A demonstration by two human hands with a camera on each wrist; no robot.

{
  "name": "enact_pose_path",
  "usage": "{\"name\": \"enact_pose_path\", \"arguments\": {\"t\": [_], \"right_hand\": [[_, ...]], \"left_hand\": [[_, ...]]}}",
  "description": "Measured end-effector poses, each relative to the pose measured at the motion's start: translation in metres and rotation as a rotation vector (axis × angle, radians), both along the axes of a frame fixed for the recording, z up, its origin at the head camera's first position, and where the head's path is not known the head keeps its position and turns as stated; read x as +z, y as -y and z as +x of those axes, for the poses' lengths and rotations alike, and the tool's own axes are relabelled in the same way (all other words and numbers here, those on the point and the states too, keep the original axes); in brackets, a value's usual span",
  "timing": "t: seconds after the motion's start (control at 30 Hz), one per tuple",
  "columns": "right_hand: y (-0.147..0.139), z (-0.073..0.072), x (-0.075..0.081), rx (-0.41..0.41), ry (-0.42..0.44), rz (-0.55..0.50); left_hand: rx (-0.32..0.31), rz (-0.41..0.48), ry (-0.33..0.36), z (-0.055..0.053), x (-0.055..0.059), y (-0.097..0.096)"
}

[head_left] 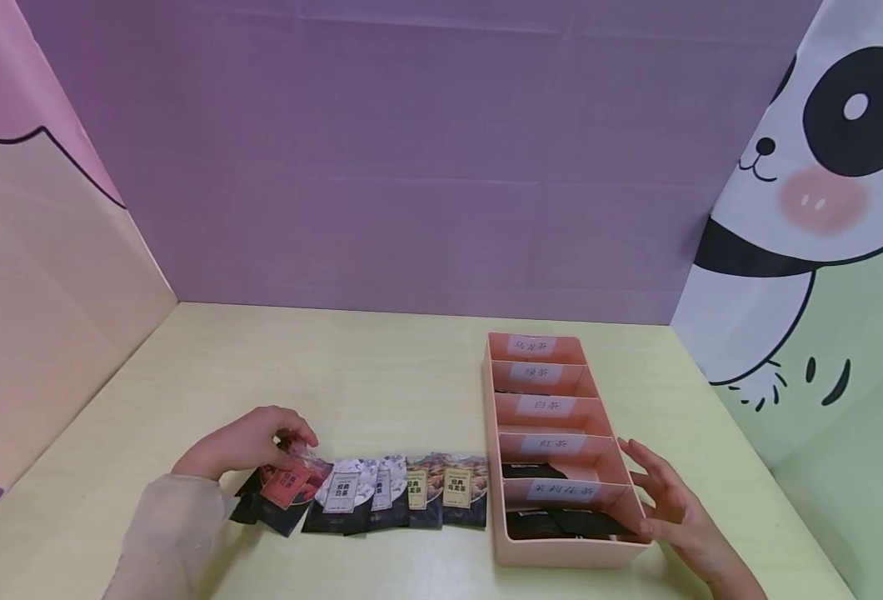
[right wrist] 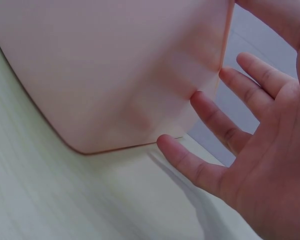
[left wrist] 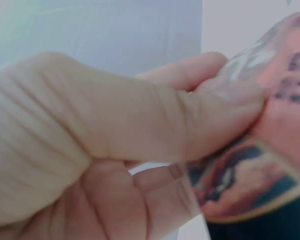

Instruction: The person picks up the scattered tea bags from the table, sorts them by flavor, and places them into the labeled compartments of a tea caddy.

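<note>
At the left end of a row of tea packets, my left hand pinches a tea packet with a red label by its top edge. In the left wrist view, thumb and forefinger clamp the clear top of this packet. Another dark packet lies partly behind it. My right hand is at the right side of a pink divided box, fingers spread and fairly straight. In the right wrist view, fingertips touch or nearly touch the box's outer wall.
Right of the held packet lie two white-labelled packets and two cream-labelled packets, overlapping in a row up to the box. Dark packets lie in the box's near compartments. A purple wall bounds the table behind.
</note>
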State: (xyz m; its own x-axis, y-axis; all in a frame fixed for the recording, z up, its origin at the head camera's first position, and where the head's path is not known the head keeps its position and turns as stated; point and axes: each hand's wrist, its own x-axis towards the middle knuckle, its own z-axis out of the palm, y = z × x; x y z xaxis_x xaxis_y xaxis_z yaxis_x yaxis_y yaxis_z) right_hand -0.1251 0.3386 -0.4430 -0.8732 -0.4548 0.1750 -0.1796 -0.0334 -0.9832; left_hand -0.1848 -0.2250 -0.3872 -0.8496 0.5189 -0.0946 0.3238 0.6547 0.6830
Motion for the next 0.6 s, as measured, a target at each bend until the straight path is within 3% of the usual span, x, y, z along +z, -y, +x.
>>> {"name": "enact_pose_path", "arguments": {"t": [0.13, 0.27, 0.47, 0.6], "right_hand": [[0.000, 0.000, 0.000, 0.002, 0.000, -0.002], [0.000, -0.001, -0.001, -0.002, -0.003, 0.008], [-0.002, 0.000, -0.001, -0.036, 0.000, 0.035], [-0.002, 0.000, -0.001, -0.049, 0.020, 0.042]], "left_hand": [[-0.040, 0.025, 0.021, 0.001, 0.007, 0.006], [-0.034, 0.142, 0.095, 0.005, 0.014, 0.005], [-0.053, 0.274, 0.107, 0.010, 0.024, -0.013], [-0.005, 0.322, 0.094, 0.012, 0.029, -0.030]]}}
